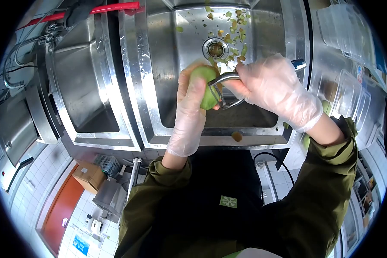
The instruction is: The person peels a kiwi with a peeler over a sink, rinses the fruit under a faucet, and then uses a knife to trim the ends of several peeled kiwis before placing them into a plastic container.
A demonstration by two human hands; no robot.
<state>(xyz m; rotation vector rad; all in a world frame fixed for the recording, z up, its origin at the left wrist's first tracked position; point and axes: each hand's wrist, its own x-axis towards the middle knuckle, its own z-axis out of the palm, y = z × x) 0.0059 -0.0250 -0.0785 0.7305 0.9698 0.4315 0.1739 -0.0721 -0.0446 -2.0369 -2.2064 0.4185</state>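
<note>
My left hand (190,109), in a clear plastic glove, holds a green fruit (205,81) over the sink (163,77). The fruit's upper part looks lighter and wet. In my gloved right hand (275,88) is a metal peeler (231,76), its fingers wrapped round the handle. The peeler's blade end touches the right side of the fruit. Peel scraps (238,26) lie on the sink floor beyond my hands, and some are in the drain (215,48). One brownish scrap (236,136) sits on the sink's near rim.
A second sink basin (88,86) is at the left, with a red handle (116,7) above it. Clear plastic containers (346,92) stand on the right counter, green fruit partly visible beside them. A cardboard box (89,176) is at the lower left.
</note>
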